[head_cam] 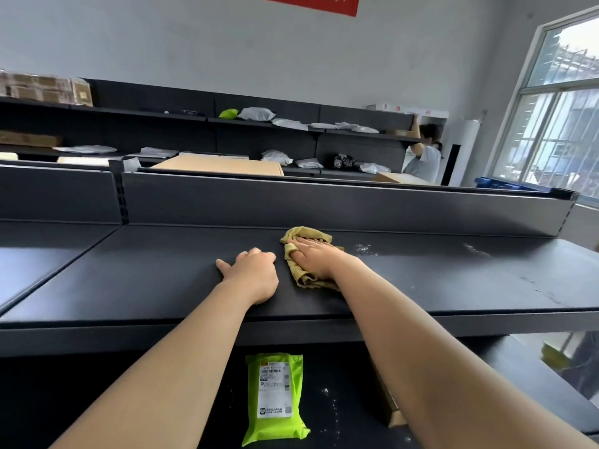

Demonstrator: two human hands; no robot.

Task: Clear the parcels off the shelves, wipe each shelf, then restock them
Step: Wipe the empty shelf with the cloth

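While both arms are reaching out over the shelf [162, 273], the right hand [312, 257] is pressing flat on the cloth [306, 236], and the left hand [254, 270] is resting beside it, fingers curled, holding nothing.

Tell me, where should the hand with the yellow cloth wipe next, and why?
Probably to the right. The right hand presses the yellow cloth flat on the top shelf, and pale dusty smears lie just right of it. The left hand rests bare on the shelf, as if bracing.
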